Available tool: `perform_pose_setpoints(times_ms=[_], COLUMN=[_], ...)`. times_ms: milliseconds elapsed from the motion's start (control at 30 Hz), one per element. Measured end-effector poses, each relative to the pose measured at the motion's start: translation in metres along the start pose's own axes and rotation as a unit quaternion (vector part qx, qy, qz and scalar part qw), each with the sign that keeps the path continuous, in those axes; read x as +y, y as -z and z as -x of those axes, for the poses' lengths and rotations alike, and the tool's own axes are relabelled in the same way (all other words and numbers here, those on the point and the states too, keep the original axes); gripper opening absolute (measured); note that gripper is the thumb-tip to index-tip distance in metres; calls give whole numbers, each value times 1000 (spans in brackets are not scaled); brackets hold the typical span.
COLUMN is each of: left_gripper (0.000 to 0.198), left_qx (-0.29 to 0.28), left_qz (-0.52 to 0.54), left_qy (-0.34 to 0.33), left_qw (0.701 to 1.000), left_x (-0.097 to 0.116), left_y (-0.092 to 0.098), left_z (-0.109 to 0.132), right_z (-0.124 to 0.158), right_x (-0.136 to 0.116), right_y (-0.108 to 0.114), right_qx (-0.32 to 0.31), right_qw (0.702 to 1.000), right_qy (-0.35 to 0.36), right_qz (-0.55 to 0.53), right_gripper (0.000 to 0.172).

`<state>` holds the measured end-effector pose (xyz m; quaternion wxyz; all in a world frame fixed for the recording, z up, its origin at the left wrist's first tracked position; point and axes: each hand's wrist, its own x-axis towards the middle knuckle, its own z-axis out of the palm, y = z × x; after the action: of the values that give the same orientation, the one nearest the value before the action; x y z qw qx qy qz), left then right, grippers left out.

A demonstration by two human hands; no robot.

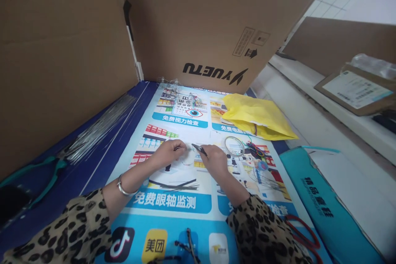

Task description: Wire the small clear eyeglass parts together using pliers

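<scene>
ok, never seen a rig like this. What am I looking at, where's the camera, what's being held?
There's no machine here: it's a person working with two bare hands. There is one picture, from a camera worn on the head, looking forward and down, so the spotted sleeves come in from the bottom.

The right hand holds a small dark tool; its exact type is hard to tell. The left hand is just beside it, fingers bent together; I can't tell whether they pinch anything.

Under them is a printed sheet. A yellow bag lies further forward, a bundle of thin silvery strands to the left, and a teal box to the right. Cardboard panels stand behind.
</scene>
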<state>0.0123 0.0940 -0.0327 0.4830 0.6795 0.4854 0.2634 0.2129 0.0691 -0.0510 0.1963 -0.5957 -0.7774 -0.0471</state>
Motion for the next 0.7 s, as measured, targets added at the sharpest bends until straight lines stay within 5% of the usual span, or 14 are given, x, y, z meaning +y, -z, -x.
perform_pose_setpoints(times_ms=[400,700], left_gripper=[14,14], left_qx=[26,36], left_qz=[2,31], left_qy=[-23,-7], left_qw=[999,999], left_x=[6,5], left_y=[1,2], left_z=[3,6], right_z=[3,0], right_x=[1,7], right_y=[1,2], right_qx=[8,17], right_qw=[997,997], right_qy=[58,14], right_qz=[-46,-76], right_gripper=[17,18])
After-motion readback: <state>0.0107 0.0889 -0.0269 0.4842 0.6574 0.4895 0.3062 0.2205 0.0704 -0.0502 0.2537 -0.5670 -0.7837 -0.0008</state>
